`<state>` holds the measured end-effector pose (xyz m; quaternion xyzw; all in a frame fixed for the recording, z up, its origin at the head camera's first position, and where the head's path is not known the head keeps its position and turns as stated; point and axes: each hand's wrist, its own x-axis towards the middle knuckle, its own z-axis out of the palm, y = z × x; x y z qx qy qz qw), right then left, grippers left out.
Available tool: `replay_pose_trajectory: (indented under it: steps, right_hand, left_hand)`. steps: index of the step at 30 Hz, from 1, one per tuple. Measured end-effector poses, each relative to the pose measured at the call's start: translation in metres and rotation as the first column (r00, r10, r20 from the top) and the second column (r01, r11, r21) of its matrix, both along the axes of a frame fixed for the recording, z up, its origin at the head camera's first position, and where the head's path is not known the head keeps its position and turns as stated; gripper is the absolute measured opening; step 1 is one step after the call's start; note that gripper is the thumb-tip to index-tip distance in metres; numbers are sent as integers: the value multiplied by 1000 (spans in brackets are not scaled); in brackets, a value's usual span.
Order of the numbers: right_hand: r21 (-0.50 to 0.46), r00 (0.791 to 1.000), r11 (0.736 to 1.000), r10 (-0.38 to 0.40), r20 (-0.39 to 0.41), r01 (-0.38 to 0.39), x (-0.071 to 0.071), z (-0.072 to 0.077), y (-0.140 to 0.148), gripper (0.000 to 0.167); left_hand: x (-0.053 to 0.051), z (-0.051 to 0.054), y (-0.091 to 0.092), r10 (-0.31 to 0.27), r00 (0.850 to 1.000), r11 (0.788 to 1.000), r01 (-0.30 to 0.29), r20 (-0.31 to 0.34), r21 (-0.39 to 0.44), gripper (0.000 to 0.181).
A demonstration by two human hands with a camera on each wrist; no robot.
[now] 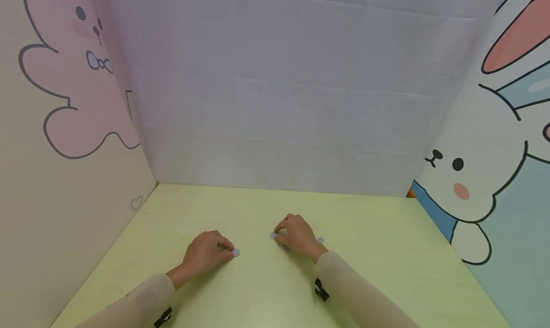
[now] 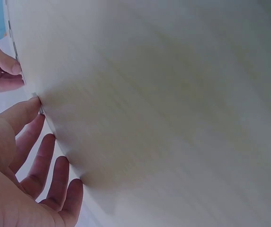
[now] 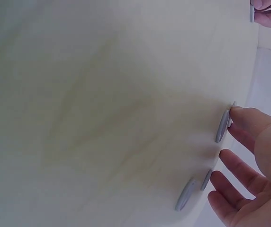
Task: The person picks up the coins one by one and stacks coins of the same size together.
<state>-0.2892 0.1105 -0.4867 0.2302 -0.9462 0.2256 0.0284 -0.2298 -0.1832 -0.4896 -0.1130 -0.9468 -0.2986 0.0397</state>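
On the pale yellow-green table (image 1: 253,294), my left hand (image 1: 207,253) pinches a small flat grey disc (image 1: 236,252) between thumb and index finger. The left wrist view shows this disc (image 2: 41,105) edge-on at the fingertips, the other fingers spread along the tabletop. To the right and farther back, my right hand (image 1: 297,234) has thumb and index finger at another grey disc (image 1: 272,235), pinching its edge. A further disc (image 1: 286,247) lies under the right hand. In the right wrist view, a disc (image 3: 222,126) lies beside the thumb, and others (image 3: 186,194) lie near the lower fingers.
One more grey disc (image 1: 320,240) lies just behind the right wrist. A white sheet (image 1: 275,103) closes off the back of the table. Side panels carry a pink cartoon animal (image 1: 86,103) on the left and a white rabbit (image 1: 481,175) on the right.
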Motion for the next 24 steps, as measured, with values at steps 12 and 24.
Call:
replay_pose_trajectory:
  steps: [12,24]
  right_hand:
    - [-16,998,999,49,-43,-50,15,1,-4,11]
    - [1,994,997,82,-69,-82,27,-1,-11,9]
  left_hand:
    - [0,0,0,2,1000,1000,-2,7,3,13]
    - [0,-1,0,-2,1000,1000,2,3,0,12]
